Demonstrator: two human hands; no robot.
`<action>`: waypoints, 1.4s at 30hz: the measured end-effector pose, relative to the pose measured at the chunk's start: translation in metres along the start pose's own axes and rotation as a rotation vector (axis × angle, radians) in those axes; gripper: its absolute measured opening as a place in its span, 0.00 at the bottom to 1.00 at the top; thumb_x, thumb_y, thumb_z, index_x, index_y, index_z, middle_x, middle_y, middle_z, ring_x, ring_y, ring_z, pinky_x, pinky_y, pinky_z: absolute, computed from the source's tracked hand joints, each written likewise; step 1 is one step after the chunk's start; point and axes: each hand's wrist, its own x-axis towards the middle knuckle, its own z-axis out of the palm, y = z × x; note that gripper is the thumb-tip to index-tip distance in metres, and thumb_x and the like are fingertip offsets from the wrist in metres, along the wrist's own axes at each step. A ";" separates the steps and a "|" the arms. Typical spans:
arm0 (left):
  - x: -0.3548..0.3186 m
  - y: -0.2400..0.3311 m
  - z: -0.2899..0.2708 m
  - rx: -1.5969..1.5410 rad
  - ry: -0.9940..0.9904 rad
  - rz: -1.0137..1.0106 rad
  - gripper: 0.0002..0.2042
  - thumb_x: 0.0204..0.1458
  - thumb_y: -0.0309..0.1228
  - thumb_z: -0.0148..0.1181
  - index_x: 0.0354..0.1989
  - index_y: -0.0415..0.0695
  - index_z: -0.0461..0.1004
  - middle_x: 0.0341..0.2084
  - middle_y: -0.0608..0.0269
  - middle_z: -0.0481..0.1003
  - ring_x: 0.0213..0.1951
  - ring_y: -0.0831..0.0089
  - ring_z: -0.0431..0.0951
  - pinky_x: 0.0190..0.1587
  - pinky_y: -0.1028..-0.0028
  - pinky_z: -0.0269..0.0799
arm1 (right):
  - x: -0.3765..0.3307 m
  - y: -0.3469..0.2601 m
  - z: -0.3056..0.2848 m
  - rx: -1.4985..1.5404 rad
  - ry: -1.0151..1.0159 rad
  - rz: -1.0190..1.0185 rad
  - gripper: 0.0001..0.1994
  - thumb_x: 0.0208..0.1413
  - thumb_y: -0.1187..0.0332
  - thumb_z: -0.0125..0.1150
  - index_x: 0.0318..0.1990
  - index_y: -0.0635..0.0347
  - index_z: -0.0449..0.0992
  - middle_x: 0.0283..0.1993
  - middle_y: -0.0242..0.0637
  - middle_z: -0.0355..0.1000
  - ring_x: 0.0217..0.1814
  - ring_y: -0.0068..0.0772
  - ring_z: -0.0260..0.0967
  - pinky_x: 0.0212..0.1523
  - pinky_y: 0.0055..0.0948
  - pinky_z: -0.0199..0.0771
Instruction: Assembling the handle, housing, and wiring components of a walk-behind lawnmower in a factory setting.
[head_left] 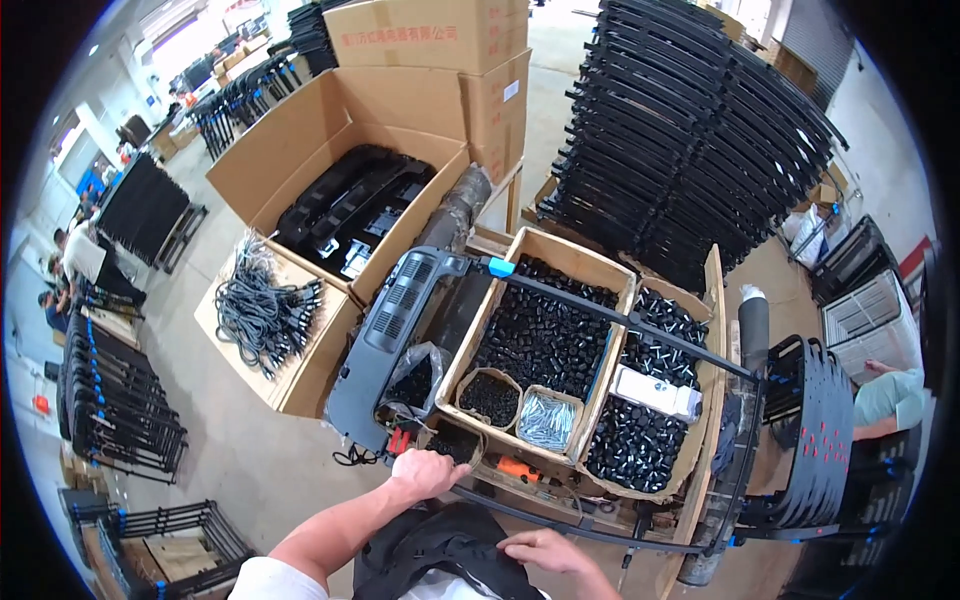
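My left hand (428,474) is closed, its fingers curled down at the near end of a small box of tiny black parts (452,442). What the fingers hold, if anything, is hidden. Right beside it sits a red piece (398,441) at the lower end of a dark grey vented plastic cover (385,335). This cover belongs to a black tube frame (600,312) lying across the bins. Lower right of it, my right hand (545,549) hovers by the dark cloth (440,550) at my lap, fingers loosely stretched, nothing visible in them.
Bins of black caps (545,335), silver screws (548,418) and black-headed bolts (636,445) fill the bench, with a white box (655,392) among them. An orange tool (517,468) lies below. Grey cables (265,310), a large carton (300,160) and stacked black frames (690,140) surround it. People work nearby.
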 end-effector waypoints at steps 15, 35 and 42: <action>-0.091 -0.006 0.089 -0.963 0.210 0.022 0.19 0.65 0.46 0.59 0.52 0.43 0.80 0.46 0.53 0.82 0.52 0.55 0.82 0.56 0.61 0.77 | 0.162 -0.248 -0.322 -1.032 1.060 -0.266 0.27 0.68 0.48 0.53 0.60 0.61 0.78 0.58 0.59 0.77 0.62 0.59 0.74 0.65 0.49 0.71; -0.116 -0.061 0.105 -2.317 0.493 -0.144 0.18 0.66 0.47 0.57 0.42 0.44 0.80 0.38 0.62 0.83 0.44 0.70 0.83 0.51 0.64 0.76 | 0.044 -0.404 -0.198 -0.950 0.766 -0.531 0.22 0.73 0.48 0.55 0.50 0.59 0.83 0.24 0.20 0.65 0.24 0.12 0.58 0.23 0.21 0.58; -0.200 -0.177 0.033 -2.381 1.082 0.121 0.13 0.65 0.40 0.56 0.42 0.41 0.75 0.28 0.57 0.79 0.34 0.65 0.83 0.41 0.65 0.78 | -0.062 -0.516 0.010 -1.085 0.863 -0.723 0.25 0.78 0.51 0.44 0.67 0.60 0.73 0.25 0.19 0.57 0.25 0.10 0.53 0.25 0.17 0.51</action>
